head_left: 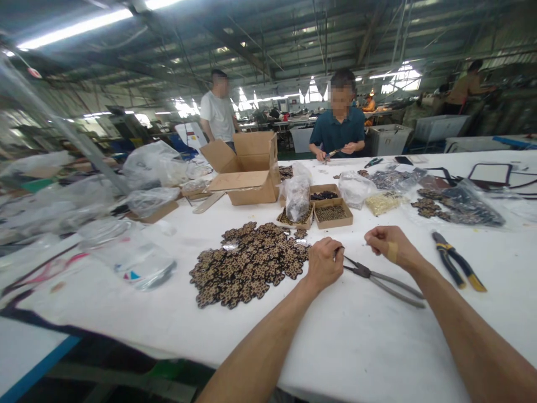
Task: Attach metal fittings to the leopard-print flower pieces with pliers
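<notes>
My left hand point(325, 264) is closed just right of a heap of leopard-print, flower-shaped patches point(247, 266). A bit of something small and dark shows at its fingertips, too little to name. My right hand point(390, 246) has thumb and fingers pinched together, with a tan bandage on it; whatever the pinch may hold is too small to see. Between the hands, long-handled grey pliers point(364, 271) rest on the white table point(356, 347), their jaws close to my left fingers. Black-and-yellow pliers point(457, 263) lie beyond my right forearm.
Small cardboard trays of metal pieces point(334, 214) stand ahead, beside an open carton point(247, 173). Clear plastic bags point(126, 252) lie leftward. At the far right are bagged patches point(470, 204) and black frames point(489, 173). A co-worker point(339, 126) handles something across the table.
</notes>
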Demonstrator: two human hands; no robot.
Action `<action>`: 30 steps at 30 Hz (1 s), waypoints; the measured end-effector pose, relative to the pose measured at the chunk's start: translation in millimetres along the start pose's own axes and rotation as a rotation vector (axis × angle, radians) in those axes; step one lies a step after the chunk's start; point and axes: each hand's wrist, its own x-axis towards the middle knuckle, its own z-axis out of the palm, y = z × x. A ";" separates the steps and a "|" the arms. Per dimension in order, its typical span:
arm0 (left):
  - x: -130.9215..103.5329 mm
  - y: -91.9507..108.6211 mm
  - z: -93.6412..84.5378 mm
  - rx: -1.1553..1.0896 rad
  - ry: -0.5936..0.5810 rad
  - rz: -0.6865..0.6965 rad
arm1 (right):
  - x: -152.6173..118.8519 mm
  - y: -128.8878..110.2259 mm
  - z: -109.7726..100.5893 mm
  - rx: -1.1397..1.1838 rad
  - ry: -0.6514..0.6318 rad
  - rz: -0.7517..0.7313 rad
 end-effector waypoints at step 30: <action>-4.0 -8.8 7.4 -0.246 -0.052 -0.181 | 0.4 43.6 -64.7 -0.676 -0.104 0.126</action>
